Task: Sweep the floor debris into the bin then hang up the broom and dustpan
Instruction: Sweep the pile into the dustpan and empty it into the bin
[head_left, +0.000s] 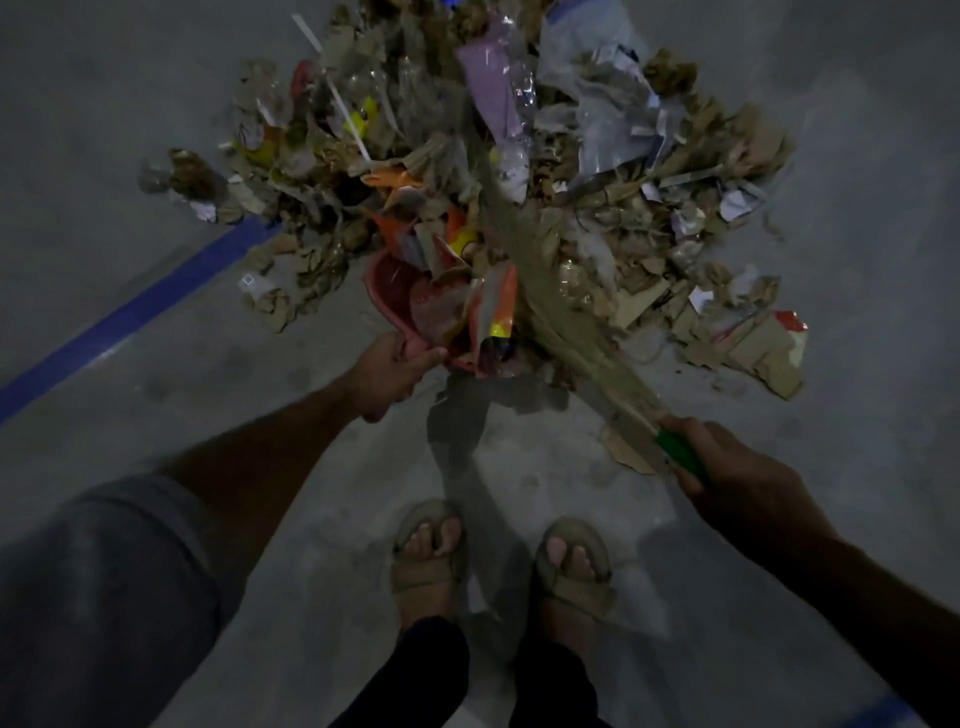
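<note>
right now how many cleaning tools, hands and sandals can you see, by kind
broom: 1, green handle held by the right hand
dustpan: 1, pink, held by the left hand
hands: 2
sandals: 2
debris pile: 1, pieces too many to count
total: 7

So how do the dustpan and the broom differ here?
The dustpan is pink, held low by the left hand, with scraps already inside. The broom is pale straw with a green grip, held by the right hand, slanting across the debris pile. Both meet at the pile's near edge.
</note>
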